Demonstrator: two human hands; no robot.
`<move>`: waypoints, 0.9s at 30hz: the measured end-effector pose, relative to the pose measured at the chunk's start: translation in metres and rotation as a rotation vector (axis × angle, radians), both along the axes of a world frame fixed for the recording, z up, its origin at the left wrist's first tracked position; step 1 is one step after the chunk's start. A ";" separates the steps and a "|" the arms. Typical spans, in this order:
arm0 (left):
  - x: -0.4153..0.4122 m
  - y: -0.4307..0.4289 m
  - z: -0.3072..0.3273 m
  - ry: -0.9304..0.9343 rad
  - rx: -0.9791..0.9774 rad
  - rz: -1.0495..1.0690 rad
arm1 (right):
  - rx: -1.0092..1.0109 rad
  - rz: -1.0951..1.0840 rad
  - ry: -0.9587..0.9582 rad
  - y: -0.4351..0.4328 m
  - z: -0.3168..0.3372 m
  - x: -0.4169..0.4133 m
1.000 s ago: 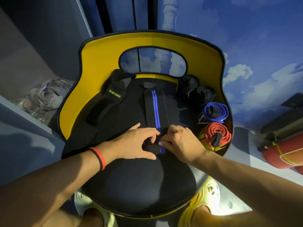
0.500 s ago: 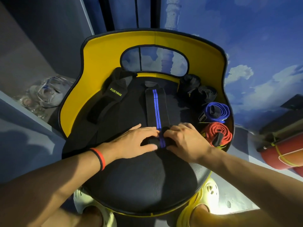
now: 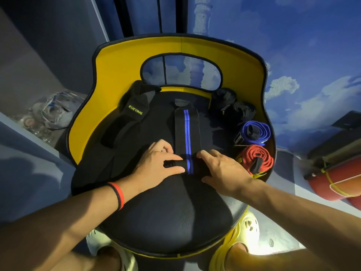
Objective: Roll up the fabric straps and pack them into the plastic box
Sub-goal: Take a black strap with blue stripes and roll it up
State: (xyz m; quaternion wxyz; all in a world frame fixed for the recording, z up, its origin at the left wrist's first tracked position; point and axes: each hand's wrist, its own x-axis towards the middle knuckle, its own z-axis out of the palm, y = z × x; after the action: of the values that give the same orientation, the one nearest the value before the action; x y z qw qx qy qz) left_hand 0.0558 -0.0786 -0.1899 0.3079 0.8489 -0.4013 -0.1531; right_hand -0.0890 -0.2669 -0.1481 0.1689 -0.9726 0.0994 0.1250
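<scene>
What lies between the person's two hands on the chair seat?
Head view: the rolled end of the black fabric strap with a blue centre stripe, held by the left hand and right hand.

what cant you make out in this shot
Head view only:
- Rolled end of the blue-striped strap: mostly covered by the left hand and right hand.
- Clear plastic heap, far left: too blurred to identify.
- Red object: cut off by the right edge.

Prob. a gym or home workout rm: cloud-mural wall far & right, rolled red mat at right, strap rolls on yellow-black chair.
</scene>
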 end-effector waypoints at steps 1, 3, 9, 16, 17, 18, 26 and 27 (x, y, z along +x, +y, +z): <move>-0.001 -0.001 0.001 0.004 0.031 0.027 | 0.034 -0.052 -0.004 0.000 -0.001 0.001; -0.005 -0.004 0.005 0.119 0.049 0.083 | 0.150 -0.199 -0.004 0.000 -0.004 0.005; -0.015 -0.004 0.012 0.248 0.033 0.259 | 0.352 -0.482 0.036 -0.004 -0.006 0.007; -0.016 -0.009 0.018 0.272 0.059 0.238 | 0.407 -0.534 -0.026 0.001 -0.013 0.003; -0.014 -0.010 0.019 0.276 0.073 0.225 | 0.379 -0.507 -0.029 0.001 -0.013 0.004; -0.011 -0.010 0.019 0.283 0.094 0.209 | 0.340 -0.468 -0.026 0.001 -0.012 0.005; 0.013 -0.022 0.043 0.622 0.238 0.098 | -0.100 -0.044 -0.017 -0.001 0.003 0.015; 0.014 -0.023 0.046 0.695 0.260 0.112 | -0.127 0.021 -0.040 -0.001 0.004 0.015</move>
State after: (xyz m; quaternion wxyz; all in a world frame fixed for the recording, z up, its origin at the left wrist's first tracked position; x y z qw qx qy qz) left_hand 0.0697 -0.1014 -0.1443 0.3234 0.7988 -0.2031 -0.4649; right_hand -0.0739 -0.2682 -0.1443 0.1075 -0.9847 0.0933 0.1007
